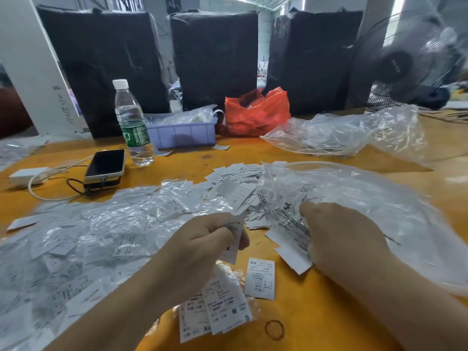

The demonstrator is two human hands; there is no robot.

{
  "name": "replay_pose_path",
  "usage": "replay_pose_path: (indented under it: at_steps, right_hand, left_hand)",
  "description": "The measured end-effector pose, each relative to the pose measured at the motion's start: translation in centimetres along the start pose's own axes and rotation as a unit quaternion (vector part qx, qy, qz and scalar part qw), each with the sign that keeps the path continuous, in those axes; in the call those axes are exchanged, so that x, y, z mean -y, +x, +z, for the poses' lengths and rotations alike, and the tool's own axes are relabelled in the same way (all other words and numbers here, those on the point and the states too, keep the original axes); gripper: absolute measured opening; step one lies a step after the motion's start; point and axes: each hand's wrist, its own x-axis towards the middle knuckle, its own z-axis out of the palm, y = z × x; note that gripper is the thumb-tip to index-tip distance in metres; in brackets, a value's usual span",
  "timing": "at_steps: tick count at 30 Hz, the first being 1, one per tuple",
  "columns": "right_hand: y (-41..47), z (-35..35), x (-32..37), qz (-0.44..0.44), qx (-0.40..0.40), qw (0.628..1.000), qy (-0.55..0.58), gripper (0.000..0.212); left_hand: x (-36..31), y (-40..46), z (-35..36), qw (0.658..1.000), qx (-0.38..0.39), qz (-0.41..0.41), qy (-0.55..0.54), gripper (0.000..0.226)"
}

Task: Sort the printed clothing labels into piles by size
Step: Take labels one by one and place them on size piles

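Observation:
White printed clothing labels lie all over the orange table. My left hand pinches a small stack of labels upright between thumb and fingers. My right hand grips a bunch of labels at the mouth of a clear plastic bag. A single label marked XS lies flat between my hands. Nearer to me sits a small pile of labels showing M and S. A loose heap of labels lies beyond my hands.
Many small clear bags of labels cover the left side. A phone, water bottle, purple tray, red bag, another clear bag and a fan stand further back. A rubber band lies near the front edge.

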Motion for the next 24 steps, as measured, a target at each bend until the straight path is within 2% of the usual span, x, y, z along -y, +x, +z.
replay_pose_path:
  at_steps: [4,7,9,13,15,18,21,24]
  right_hand:
    - [-0.1,-0.1,0.0,-0.014,-0.036,0.999,0.019,0.035]
    - [-0.2,0.0,0.1,-0.047,-0.102,0.993,0.043,0.041]
    - [-0.1,0.1,0.2,-0.099,-0.152,0.976,0.119,0.044]
    - [0.0,-0.5,1.0,-0.17,-0.192,0.903,0.345,0.04]
    - [0.1,-0.9,1.4,-0.161,-0.123,0.852,0.482,0.039]
    - [0.9,-1.8,2.2,-0.144,-0.006,0.749,0.646,0.044]
    - [2.3,-2.7,3.8,-0.158,0.069,0.684,0.709,0.044]
    - [4.2,-3.7,5.6,-0.172,0.13,0.643,0.735,0.044]
  left_hand:
    - [0.0,0.0,0.0,1.0,0.0,0.013,0.008,0.026]
    - [0.2,0.0,0.0,1.0,-0.005,0.023,0.013,0.027]
    - [0.2,0.0,0.0,0.999,-0.005,0.03,0.016,0.027]
    - [-0.1,0.0,-0.1,0.999,-0.02,0.044,-0.018,0.025]
    - [-0.3,-0.1,-0.4,0.998,-0.043,0.046,-0.031,0.023]
    - [-0.6,0.1,-1.2,0.991,-0.094,0.018,-0.091,0.018]
    - [-0.9,0.3,-2.2,0.971,-0.132,-0.033,-0.197,0.023]
    - [-0.7,0.5,-3.2,0.942,-0.197,-0.077,-0.261,0.03]
